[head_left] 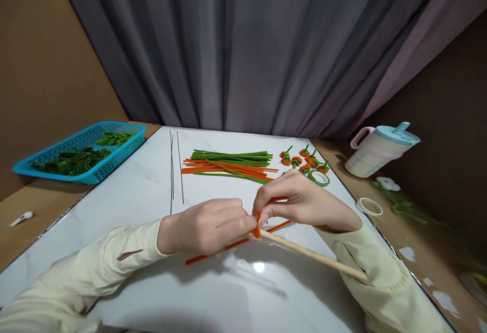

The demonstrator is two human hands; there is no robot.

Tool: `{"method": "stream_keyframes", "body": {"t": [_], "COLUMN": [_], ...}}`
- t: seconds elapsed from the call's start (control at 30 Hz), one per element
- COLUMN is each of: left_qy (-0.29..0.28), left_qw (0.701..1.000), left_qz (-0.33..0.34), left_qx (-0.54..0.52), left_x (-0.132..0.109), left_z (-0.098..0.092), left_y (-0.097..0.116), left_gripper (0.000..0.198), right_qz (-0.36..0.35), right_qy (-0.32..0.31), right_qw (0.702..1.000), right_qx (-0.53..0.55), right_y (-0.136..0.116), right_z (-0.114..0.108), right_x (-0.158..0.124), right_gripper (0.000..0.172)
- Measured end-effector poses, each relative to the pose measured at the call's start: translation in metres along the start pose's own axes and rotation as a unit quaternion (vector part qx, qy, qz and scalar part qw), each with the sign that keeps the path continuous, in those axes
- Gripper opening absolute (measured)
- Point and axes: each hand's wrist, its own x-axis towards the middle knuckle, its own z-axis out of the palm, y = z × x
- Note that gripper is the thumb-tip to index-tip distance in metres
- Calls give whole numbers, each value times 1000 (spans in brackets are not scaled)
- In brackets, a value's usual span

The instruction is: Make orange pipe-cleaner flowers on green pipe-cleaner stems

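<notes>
Pale and yellow, the left sleeve (122, 252) lies nearest to me, slanting in from the lower left over the white counter (198, 302). Behind it, at far left, I see a blue basket (122, 158) holding green pieces. Thin dark wires (181, 175) come next, pointing away from me. I have the left hand (207, 224) curled closed, its fingertips on the wooden stick's wrapped end; they hide the exact grip from me. A long orange stem (196, 260) passes slantwise behind that hand, its right end farther off. Beyond both hands, green stems (243, 157) and orange stems (213, 168) lie bundled crosswise. Between my two sets of fingertips, an orange strip (257, 229) wraps the stick's left end; the right hand (297, 196) pinches it from above, thumb against finger. From there the wooden stick (312, 253) runs its long axis down to the right, towards me, its bare end at the right sleeve (384, 277). Small orange-and-green ornaments (297, 161) sit beyond, near a green tape roll (324, 182). A lidded cup (371, 155) stands far right.
</notes>
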Motion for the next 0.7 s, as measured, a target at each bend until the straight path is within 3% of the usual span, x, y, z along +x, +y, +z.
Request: {"method": "stream_keyframes", "body": {"t": [0.13, 0.27, 0.43, 0.7], "left_qy": [36, 52, 83, 102], "left_qw": [994, 984, 970, 963], "left_qz": [66, 104, 108, 103], "left_qx": [75, 134, 203, 226], "left_x": [2, -1, -4, -3], "left_z": [-2, -3, -2, -1], "left_y": [-3, -7, -10, -9], "left_gripper": [22, 18, 17, 17], "right_qz": [98, 156, 166, 167], "right_qy": [13, 9, 5, -13], "right_qw": [988, 952, 922, 912], "right_qx": [122, 262, 350, 374], "right_y": [4, 10, 16, 20], "right_z": [5, 12, 17, 18], "right_x": [3, 6, 9, 11], "right_gripper": [21, 25, 31, 25]}}
